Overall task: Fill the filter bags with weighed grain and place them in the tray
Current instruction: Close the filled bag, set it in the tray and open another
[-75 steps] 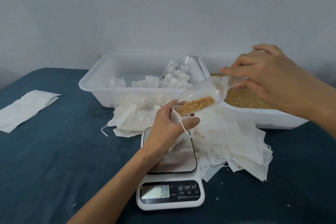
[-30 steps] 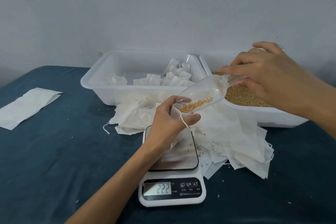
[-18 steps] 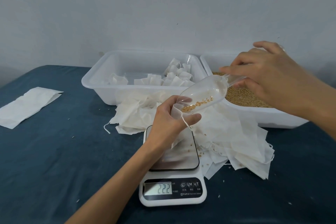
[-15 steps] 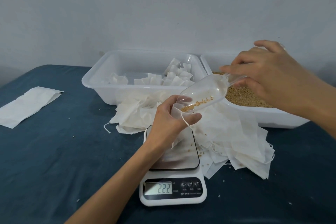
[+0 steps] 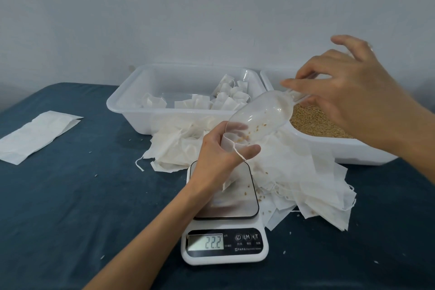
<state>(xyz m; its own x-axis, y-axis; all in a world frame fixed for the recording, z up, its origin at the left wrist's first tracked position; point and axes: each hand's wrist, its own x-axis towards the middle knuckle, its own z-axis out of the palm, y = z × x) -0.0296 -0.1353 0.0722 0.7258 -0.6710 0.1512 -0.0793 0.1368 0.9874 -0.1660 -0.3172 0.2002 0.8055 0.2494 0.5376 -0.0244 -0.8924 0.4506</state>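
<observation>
My left hand (image 5: 217, 156) grips a white filter bag (image 5: 227, 145) by its open mouth, above the steel plate of the kitchen scale (image 5: 224, 246), whose display reads 22.2. My right hand (image 5: 353, 99) holds the handle of a clear plastic scoop (image 5: 261, 114), tilted steeply with its lip in the bag's mouth. Only a few grains cling inside the scoop. Behind it, the white tray (image 5: 128, 114) on the left holds several filled bags (image 5: 231, 96). The tub on the right (image 5: 353, 150) holds the grain (image 5: 315, 123).
A heap of empty filter bags (image 5: 303, 179) lies between the scale and the tubs, spreading right. One flat bag (image 5: 35, 135) lies alone at the far left of the blue cloth. Loose grains dot the scale plate and cloth. A plain wall stands behind.
The scoop has tipped more steeply and almost all its grain has run into the bag. The scale reading rose from 3.0 to 22.2 earlier and has held since.
</observation>
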